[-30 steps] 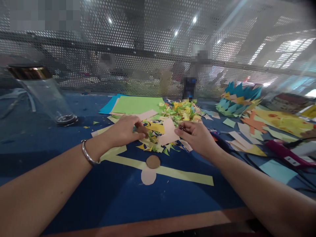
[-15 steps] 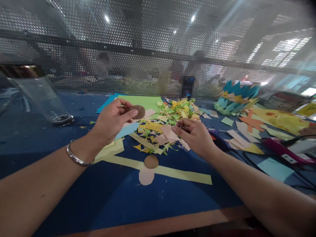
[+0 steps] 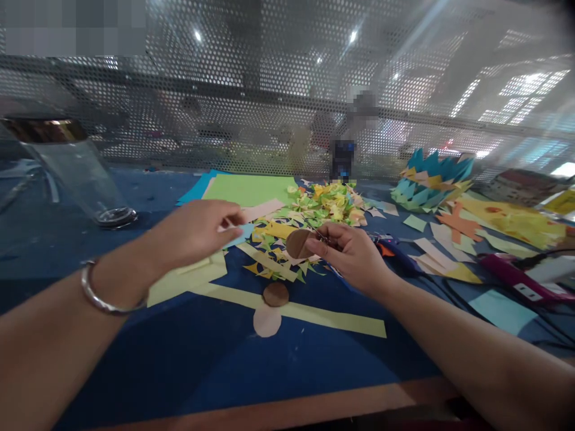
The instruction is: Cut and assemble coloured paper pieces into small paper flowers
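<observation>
My left hand [image 3: 202, 230] is empty, its fingers apart beside a pale pink paper strip [image 3: 265, 209]. My right hand [image 3: 344, 251] pinches a brown cardboard disc [image 3: 299, 244] by its right edge. A thin metal tool [image 3: 314, 226] also sticks out from those fingers; its kind is mostly hidden. In front of my hands, a second brown disc [image 3: 275, 294] lies on a long pale yellow paper strip [image 3: 336, 317]. A pale pink paper circle [image 3: 267, 322] lies just below it, partly on the blue tabletop.
Coloured paper scraps [image 3: 330, 203] are heaped behind my right hand. Green sheets [image 3: 251, 188] lie at the back. A glass jar [image 3: 76, 173] stands left. On the right are a folded paper crown [image 3: 431, 179], a purple power strip [image 3: 523, 284] and cables. A perforated metal screen [image 3: 269, 108] stands behind.
The brown disc has passed from my left hand to my right. My left hand has drawn back left and lower, with its fingers parted. My right hand stays nearly in place.
</observation>
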The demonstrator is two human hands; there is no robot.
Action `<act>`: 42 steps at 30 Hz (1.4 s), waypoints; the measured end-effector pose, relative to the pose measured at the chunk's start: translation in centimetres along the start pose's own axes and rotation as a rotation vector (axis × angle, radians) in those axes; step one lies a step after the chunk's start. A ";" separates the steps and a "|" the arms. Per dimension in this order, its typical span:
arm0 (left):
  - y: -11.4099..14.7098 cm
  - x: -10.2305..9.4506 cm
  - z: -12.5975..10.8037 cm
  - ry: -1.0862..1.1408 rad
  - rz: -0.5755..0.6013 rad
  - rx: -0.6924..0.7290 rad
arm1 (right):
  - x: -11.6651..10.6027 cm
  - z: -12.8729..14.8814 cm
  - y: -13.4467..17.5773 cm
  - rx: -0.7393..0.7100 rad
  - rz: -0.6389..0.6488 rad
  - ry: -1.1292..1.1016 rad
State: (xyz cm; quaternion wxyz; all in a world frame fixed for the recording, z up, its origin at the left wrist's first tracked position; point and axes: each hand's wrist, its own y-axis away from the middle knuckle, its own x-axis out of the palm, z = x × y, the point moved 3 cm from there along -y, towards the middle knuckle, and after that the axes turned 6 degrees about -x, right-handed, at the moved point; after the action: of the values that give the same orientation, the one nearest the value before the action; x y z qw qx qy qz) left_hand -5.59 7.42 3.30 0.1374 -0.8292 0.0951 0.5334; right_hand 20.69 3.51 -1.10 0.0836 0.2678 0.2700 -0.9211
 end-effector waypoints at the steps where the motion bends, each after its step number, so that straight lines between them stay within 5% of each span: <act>1: -0.4 -1.0 1.6 -0.133 -0.029 -0.066 | -0.1 0.0 0.0 -0.002 -0.001 0.014; 6: -1.6 -2.3 7.3 -0.283 0.171 -0.213 | -0.1 -0.2 0.0 0.009 0.010 0.031; 21: -2.3 -3.1 9.6 -0.089 0.181 -0.299 | -0.2 -0.6 0.2 0.005 0.021 0.049; 25: -2.3 -3.3 8.0 0.114 0.108 -0.252 | -0.2 -0.1 0.2 -0.017 0.018 0.051; 32: -0.6 -1.6 0.5 0.716 0.155 -0.058 | 0.8 1.0 0.3 -0.024 0.043 -0.271; 42: -0.7 1.4 -2.6 0.868 0.130 -0.099 | 2.0 0.5 0.4 0.046 0.011 -0.235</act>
State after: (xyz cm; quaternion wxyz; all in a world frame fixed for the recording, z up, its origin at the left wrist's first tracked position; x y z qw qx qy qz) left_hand -2.62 7.22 3.16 0.0109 -0.9743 0.1703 0.1470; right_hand 18.91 2.88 -1.94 0.1136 0.1612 0.2358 -0.9516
